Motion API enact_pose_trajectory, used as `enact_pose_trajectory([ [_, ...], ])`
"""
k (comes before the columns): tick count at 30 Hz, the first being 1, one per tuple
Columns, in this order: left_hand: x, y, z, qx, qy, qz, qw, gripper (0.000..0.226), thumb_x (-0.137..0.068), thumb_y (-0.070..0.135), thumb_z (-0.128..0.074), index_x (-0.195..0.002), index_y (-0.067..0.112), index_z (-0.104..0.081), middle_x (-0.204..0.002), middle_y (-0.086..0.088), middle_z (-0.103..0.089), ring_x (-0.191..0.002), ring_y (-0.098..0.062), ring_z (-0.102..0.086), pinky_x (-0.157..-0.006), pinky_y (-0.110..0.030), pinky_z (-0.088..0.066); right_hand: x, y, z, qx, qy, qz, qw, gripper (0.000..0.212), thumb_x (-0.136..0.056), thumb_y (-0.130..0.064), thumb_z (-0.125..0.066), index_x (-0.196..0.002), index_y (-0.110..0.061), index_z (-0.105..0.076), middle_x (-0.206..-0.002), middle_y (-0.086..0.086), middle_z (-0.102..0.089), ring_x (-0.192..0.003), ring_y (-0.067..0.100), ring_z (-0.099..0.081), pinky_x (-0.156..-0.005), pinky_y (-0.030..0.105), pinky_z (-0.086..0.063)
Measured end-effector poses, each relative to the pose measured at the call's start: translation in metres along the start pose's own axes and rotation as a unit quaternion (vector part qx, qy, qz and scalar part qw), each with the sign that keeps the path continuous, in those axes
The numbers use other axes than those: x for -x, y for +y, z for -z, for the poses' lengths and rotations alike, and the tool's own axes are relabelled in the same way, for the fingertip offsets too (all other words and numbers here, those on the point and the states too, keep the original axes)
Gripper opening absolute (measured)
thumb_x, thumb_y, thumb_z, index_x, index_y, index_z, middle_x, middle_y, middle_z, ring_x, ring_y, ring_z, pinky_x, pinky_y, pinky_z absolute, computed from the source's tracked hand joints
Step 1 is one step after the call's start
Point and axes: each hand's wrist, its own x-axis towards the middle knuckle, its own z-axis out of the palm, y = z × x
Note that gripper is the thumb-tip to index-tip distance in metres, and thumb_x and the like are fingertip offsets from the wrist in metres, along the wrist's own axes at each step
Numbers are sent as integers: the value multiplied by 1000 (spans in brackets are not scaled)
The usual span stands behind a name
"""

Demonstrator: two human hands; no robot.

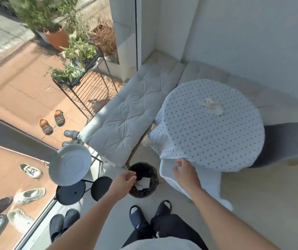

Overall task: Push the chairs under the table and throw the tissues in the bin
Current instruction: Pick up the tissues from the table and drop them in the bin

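Observation:
My left hand [124, 182] hovers over the black bin [154, 175] on the floor, its fingertips pinched on a white tissue [143, 183] that hangs inside the bin's mouth. My right hand [187, 175] is open, fingers apart, just above the back of a white chair [210, 183] tucked at the near side of the round table [207, 134] with the dotted cloth. A crumpled tissue [212, 106] lies on the tabletop towards the far side. A dark grey chair [288, 144] sits at the table's right edge, partly under it.
A cushioned bench [126, 112] runs along the wall left of the table. Beside the bin stand black round stools [70, 193] and a white dish-shaped piece [69, 164]. Shoes [61, 225] line the glass door; a plant rack [83, 73] stands outside. My slippered feet [150, 212] are below the bin.

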Motion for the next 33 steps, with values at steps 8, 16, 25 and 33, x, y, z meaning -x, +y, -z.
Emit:
enact_pose_trajectory([
  [8,-43,107,-3,-39,-2,-77,996,33,-102,32,-61,-131,19,-68,-116,5,-75,-96,-14,-75,-91,-35,-58,-26,34,99,-63,116,-35,991,29,-103,-30,-58,-129,-20,-58,-129,-2,-63,-116,20,-59,-98,43,-54],
  [16,-97,210,-42,-77,-18,-114,990,28,-101,36,-63,-126,25,-69,-106,5,-78,-94,-14,-76,-82,-32,-60,-83,84,166,-109,157,-69,979,27,-102,-33,-59,-126,-22,-58,-128,-4,-64,-109,23,-65,-94,49,-57],
  [25,-196,294,-102,-85,-36,-80,993,15,-100,33,-62,-112,39,-69,-112,12,-77,-98,-10,-76,-98,-43,-59,-203,145,215,-163,129,-114,972,40,-99,-44,-63,-132,-23,-55,-127,-6,-63,-109,19,-65,-89,49,-61],
  [33,-284,329,-166,-57,-2,-46,997,26,-100,39,-65,-125,33,-70,-116,15,-74,-110,-11,-70,-101,-46,-58,-326,188,223,-197,105,-126,967,56,-97,-48,-67,-145,-26,-49,-138,0,-57,-117,18,-59,-93,41,-55],
])
